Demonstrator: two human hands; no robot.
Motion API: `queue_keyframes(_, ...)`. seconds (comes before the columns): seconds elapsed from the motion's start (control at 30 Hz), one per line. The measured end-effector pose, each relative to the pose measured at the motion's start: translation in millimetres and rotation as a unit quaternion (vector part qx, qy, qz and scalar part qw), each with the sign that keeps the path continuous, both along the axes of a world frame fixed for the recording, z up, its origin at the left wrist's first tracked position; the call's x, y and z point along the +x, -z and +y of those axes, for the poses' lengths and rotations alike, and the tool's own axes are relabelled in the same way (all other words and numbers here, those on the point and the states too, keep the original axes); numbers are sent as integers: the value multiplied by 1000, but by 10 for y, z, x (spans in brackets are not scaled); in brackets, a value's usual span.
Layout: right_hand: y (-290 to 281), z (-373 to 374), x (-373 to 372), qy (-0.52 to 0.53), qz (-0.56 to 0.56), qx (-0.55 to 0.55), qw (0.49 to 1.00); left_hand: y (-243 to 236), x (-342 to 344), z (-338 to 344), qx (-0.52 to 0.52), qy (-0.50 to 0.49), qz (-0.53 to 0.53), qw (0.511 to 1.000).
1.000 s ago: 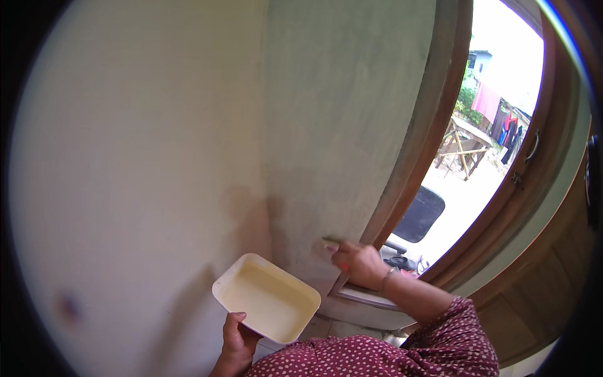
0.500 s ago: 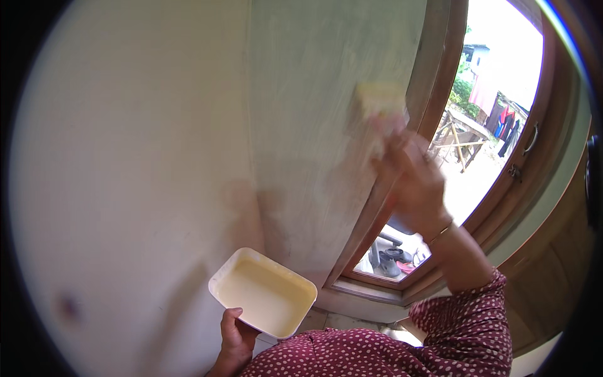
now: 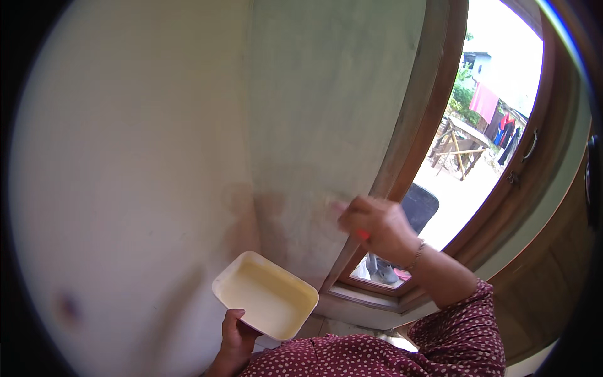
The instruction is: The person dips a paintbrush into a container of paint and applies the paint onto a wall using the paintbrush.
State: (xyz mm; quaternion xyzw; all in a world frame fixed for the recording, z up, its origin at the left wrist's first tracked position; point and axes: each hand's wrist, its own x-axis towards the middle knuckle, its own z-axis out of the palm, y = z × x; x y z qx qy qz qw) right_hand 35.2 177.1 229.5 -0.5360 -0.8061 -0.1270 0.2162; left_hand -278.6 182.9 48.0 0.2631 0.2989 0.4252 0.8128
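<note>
My left hand (image 3: 236, 334) holds a shallow rectangular tray (image 3: 220, 286) with its thumb over the near rim. Pale cream paint (image 3: 267, 301) lies inside it. My right hand (image 3: 383, 227) is closed around a paintbrush (image 3: 338, 208), whose red handle end shows under the fingers. Motion smears the bristle end, which points left toward the grey-green wall strip (image 3: 326, 125); whether it touches the wall I cannot tell. Streaky whitish strokes cover that strip.
A smooth off-white wall (image 3: 132, 157) stands to the left and meets the strip at a corner. Right of my hand runs a brown wooden window frame (image 3: 433, 94). Outdoors are hanging laundry (image 3: 483, 103), a wooden trestle (image 3: 461, 147) and a dark chair back (image 3: 419, 206).
My right hand has moved down and a little left with the paintbrush, from high beside the frame to lower on the strip. The tray has stayed almost in place.
</note>
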Motion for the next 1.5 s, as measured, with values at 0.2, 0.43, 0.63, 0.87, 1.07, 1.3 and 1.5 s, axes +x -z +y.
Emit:
queue_keyframes(0.2,-1317,110,-289,52,-117,360,924,115,-43,49,-13,25,-3,1000)
queue_keyframes(0.43,-1102,398,-186,112,-373,321,863,-62,-38,41,-16,47,-17,999)
queue_keyframes(0.63,941,181,-133,-71,-271,36,959,-157,-33,66,-5,52,-3,999)
queue_keyframes(0.87,737,459,42,90,62,-251,962,-175,-62,58,25,52,2,998)
queue_keyframes(1.07,-1229,229,-72,62,7,78,995,-153,-73,67,-4,66,-22,998)
queue_keyframes(1.3,-2148,346,-322,141,-202,399,883,-25,-38,116,-12,79,-45,996)
queue_keyframes(1.5,-665,405,-437,121,-441,136,879,-125,-97,100,10,127,-30,991)
